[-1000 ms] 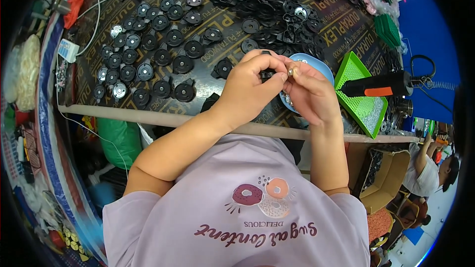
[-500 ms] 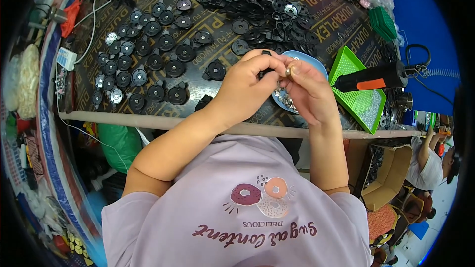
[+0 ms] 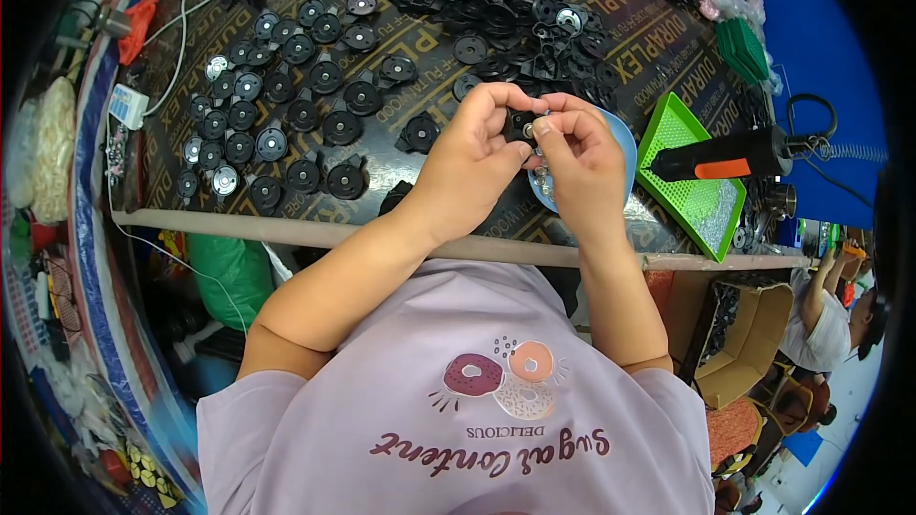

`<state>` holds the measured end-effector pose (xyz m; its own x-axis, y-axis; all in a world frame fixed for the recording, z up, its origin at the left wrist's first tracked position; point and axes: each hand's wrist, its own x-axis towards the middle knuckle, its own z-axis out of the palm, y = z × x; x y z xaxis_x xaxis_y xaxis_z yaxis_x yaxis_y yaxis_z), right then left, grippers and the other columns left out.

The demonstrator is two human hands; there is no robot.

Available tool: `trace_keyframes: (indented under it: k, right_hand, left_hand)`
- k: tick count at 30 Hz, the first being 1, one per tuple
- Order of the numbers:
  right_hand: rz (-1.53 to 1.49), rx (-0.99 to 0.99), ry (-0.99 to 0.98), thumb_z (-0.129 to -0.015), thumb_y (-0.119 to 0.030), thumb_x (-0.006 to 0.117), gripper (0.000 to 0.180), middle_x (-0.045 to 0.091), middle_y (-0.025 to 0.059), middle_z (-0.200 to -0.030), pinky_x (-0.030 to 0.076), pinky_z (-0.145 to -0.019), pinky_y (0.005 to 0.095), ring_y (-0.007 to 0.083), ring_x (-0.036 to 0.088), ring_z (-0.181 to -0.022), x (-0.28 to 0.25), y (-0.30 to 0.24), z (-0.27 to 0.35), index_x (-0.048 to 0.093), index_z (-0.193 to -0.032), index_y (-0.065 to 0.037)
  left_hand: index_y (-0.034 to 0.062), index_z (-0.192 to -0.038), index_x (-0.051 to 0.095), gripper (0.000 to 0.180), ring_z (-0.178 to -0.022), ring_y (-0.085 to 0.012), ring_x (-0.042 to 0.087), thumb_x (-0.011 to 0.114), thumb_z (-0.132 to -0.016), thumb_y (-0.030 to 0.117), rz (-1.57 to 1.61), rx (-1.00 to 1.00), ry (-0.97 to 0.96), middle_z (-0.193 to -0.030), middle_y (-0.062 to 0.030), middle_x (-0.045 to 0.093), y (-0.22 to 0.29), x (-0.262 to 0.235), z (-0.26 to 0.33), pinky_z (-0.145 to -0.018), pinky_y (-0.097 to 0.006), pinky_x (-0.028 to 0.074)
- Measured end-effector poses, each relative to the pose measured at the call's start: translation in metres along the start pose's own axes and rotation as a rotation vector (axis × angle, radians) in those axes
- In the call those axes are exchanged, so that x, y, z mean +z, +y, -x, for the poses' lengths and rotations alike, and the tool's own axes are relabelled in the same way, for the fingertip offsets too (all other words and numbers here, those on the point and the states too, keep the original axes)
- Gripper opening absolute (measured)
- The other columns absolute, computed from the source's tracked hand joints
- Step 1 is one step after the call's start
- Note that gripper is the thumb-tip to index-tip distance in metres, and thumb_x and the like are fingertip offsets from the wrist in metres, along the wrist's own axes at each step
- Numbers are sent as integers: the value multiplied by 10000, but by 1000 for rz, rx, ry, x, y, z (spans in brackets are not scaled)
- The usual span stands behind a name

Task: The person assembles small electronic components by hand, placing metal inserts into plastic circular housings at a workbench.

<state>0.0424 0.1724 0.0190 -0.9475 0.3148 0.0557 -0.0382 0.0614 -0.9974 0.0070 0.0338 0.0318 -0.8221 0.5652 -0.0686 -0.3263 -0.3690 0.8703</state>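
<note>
My left hand (image 3: pixel 465 157) is closed round a small black plastic part (image 3: pixel 521 121), most of which the fingers hide. Against that part, my right hand (image 3: pixel 582 157) pinches a small shiny metal piece (image 3: pixel 529 131) between thumb and forefinger. Beneath the right hand sits a blue plate (image 3: pixel 622 148) with loose small metal pieces (image 3: pixel 545 186) on it, partly covered by my fingers. To the left, several round black parts with metal centres (image 3: pixel 341 128) are spread over the dark printed board (image 3: pixel 401 172).
A heap of black parts (image 3: pixel 534 0) covers the far side. On the right, a black electric screwdriver (image 3: pixel 725 160) with an orange switch and coiled cord lies across a green tray (image 3: pixel 668 119) of tiny pieces. An open cardboard box (image 3: pixel 754 353) stands lower right; another person (image 3: pixel 822 319) sits beyond.
My right hand has moved left and brought the small metal piece against the black part. The left hand has turned slightly, showing more of that part.
</note>
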Motion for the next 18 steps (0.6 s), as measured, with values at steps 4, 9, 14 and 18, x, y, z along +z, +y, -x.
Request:
trace_keyframes:
  k: [4,9,14,18]
  right_hand:
    - [68,-63,46,-865,-34,661,80,564,122,-1127,571,-585,237,144,622,-836,11,0,2,627,-835,32]
    - [20,-75,-62,-873,-39,662,53,580,113,-1119,538,-676,241,136,619,-884,15,2,-6,663,-897,8]
    - [493,-358,-96,-824,-61,700,120,656,76,-1033,468,-836,323,205,597,-977,-16,-9,-35,721,-942,-44]
    - [992,-568,-301,-694,-96,770,175,664,48,-955,442,-818,388,268,569,-952,-8,-1,-36,720,-861,-81]
  left_hand:
    - [30,-1210,439,337,-1006,-126,583,483,-901,-95,-73,31,14,-1171,-93,550,2,-8,1,-852,-278,519]
    - [32,-1193,458,295,-893,-126,613,510,-920,-66,-30,45,43,-1110,-85,604,7,-28,-3,-718,-257,550]
    - [30,-1230,437,339,-902,-274,685,500,-902,-26,55,23,211,-1215,-200,592,36,-73,-1,-675,-294,549]
    - [42,-1178,475,299,-914,-287,675,487,-889,-35,151,-5,262,-1228,-208,579,35,-85,1,-677,-307,542]
